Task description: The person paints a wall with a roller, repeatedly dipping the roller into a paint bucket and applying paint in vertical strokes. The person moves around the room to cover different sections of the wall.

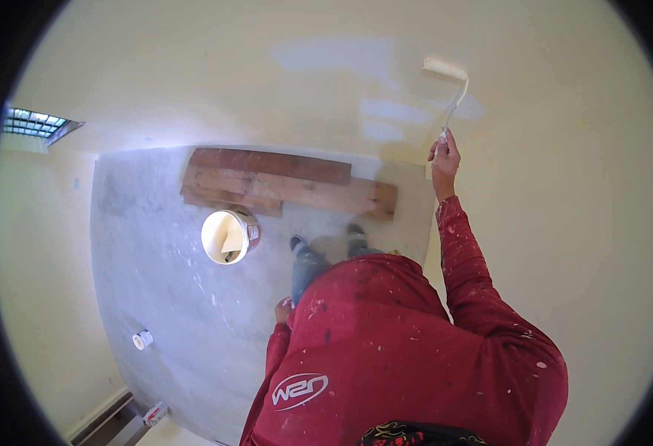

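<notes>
Raised at the upper right, my right hand [444,165] is closed around the handle of a paint roller [446,69]. The roller has a white sleeve on a bent wire frame and lies against the cream wall [571,149], near some patches of light. Low beside my left thigh, my left hand [283,311] is partly hidden by my red, paint-spattered shirt. Its fingers look curled at a small whitish thing that I cannot make out. A white bucket [250,232] stands on the floor to the left of my feet, with something pale and a dark piece inside.
Several wooden boards [267,180] lie on the grey concrete floor [170,223] along the wall, ahead of my feet. A small white can or roll [142,340] sits farther left. A barred window [35,123] is at the far left, and a red-and-white package [155,413] lies at lower left.
</notes>
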